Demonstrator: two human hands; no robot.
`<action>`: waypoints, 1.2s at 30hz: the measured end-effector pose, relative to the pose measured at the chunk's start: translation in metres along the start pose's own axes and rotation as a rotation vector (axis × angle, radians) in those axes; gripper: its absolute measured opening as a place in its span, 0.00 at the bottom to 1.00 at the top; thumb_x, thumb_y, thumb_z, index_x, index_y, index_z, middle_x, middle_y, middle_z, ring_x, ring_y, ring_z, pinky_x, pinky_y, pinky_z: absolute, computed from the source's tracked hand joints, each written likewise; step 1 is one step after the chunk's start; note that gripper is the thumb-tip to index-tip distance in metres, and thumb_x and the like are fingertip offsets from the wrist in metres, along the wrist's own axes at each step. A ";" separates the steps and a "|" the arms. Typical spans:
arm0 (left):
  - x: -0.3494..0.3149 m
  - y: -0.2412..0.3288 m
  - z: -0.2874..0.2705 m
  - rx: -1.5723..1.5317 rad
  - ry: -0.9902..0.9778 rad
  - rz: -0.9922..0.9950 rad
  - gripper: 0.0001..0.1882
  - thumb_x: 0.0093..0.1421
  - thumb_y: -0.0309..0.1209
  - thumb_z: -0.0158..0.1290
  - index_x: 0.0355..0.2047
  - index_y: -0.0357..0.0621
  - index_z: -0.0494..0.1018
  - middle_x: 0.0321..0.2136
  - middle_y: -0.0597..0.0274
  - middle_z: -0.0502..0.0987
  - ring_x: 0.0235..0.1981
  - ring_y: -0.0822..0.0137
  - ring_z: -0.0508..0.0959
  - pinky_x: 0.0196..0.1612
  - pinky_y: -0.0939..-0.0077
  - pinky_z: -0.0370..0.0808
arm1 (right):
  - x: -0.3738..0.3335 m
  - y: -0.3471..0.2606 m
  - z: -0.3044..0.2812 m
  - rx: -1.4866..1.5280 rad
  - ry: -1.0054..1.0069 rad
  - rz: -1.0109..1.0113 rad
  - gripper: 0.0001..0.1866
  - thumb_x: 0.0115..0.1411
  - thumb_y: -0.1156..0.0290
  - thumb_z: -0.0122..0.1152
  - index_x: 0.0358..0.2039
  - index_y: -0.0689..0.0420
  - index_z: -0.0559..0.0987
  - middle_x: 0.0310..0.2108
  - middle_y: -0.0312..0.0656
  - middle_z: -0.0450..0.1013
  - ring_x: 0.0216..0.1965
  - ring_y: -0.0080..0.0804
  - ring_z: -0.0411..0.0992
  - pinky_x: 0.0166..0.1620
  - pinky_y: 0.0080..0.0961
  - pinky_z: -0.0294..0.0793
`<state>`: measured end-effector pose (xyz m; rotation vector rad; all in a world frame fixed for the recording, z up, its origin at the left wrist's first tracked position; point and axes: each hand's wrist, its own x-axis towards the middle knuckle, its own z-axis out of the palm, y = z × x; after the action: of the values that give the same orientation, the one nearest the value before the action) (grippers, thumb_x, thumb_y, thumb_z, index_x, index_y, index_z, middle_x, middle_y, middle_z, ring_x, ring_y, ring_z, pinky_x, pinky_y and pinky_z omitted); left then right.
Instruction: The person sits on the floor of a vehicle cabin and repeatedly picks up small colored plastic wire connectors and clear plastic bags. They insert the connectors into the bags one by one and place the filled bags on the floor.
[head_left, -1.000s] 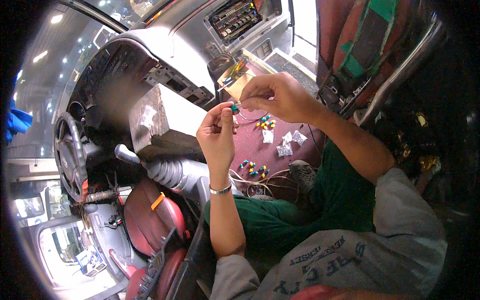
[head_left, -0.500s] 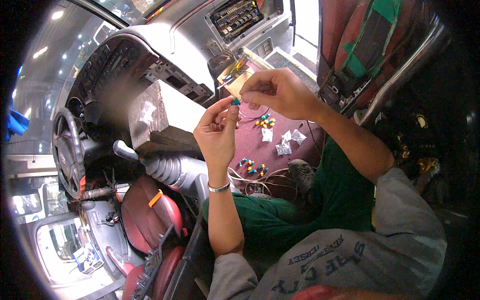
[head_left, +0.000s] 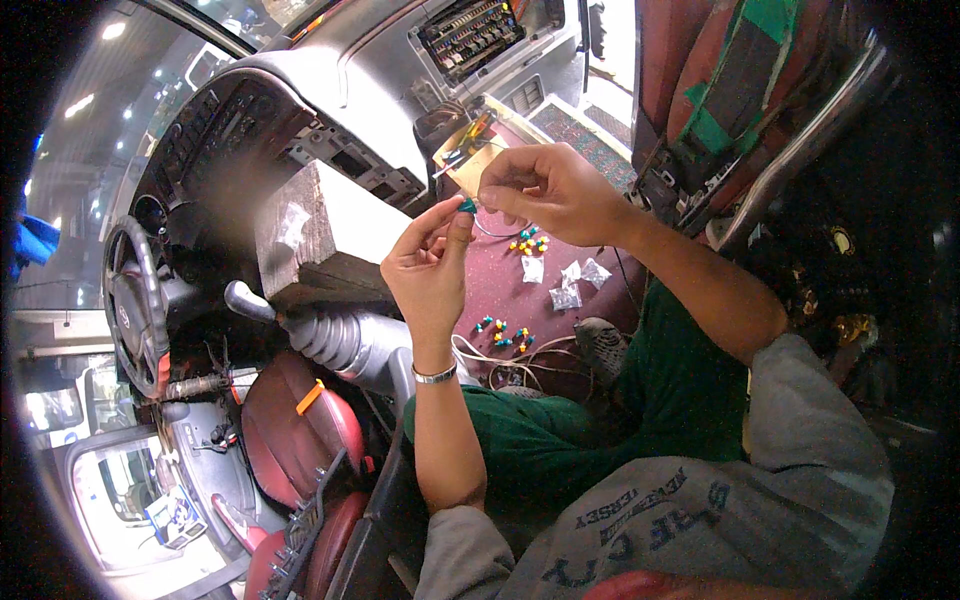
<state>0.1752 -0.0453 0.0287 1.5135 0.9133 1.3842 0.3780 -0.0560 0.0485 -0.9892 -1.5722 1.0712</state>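
Between the thumb and index fingertip of my left hand (head_left: 425, 280) sits a small teal plastic piece (head_left: 467, 205), pinched upright. My right hand (head_left: 560, 195) is just to its right, with thumb and index finger pressed together close to the piece. Whatever those right fingertips hold is too small to make out. Below my hands, on the dark red floor, lies a cluster of small teal and yellow plastic pieces (head_left: 528, 242). A second group of similar pieces (head_left: 505, 335) is scattered nearer to me.
Several small clear plastic bags (head_left: 565, 298) lie on the floor by my shoe (head_left: 602, 345). Pale cables (head_left: 550, 350) curl beside them. Left stand a wooden block (head_left: 320, 235), gear lever (head_left: 250, 300) and steering wheel (head_left: 138, 305). Tools lie in an open box (head_left: 475, 165) ahead.
My left hand, with the teal piece, has shifted slightly left. My right hand has moved a little left and down, its fingers still pinched near the piece.
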 end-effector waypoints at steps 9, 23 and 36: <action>-0.002 0.001 0.003 0.054 0.022 0.033 0.13 0.60 0.23 0.67 0.46 0.34 0.83 0.34 0.64 0.85 0.29 0.83 0.77 0.30 0.88 0.71 | -0.002 0.001 0.004 -0.039 0.060 -0.091 0.10 0.68 0.67 0.65 0.38 0.62 0.81 0.28 0.30 0.75 0.31 0.13 0.70 0.35 0.17 0.71; -0.002 -0.004 0.001 0.199 0.013 0.176 0.11 0.59 0.25 0.69 0.42 0.40 0.86 0.33 0.65 0.85 0.28 0.82 0.73 0.29 0.86 0.67 | -0.003 -0.005 0.002 -0.095 0.059 -0.080 0.09 0.67 0.67 0.66 0.37 0.60 0.82 0.28 0.29 0.74 0.29 0.11 0.68 0.32 0.15 0.68; -0.001 0.001 0.001 0.354 0.058 0.373 0.11 0.55 0.22 0.69 0.40 0.40 0.86 0.35 0.57 0.86 0.33 0.73 0.82 0.30 0.81 0.74 | -0.005 -0.008 0.007 -0.092 0.083 -0.062 0.09 0.66 0.68 0.66 0.36 0.61 0.81 0.26 0.27 0.72 0.28 0.10 0.66 0.30 0.14 0.66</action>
<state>0.1760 -0.0468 0.0295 1.9988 0.9847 1.5946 0.3711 -0.0647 0.0540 -1.0277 -1.5852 0.9107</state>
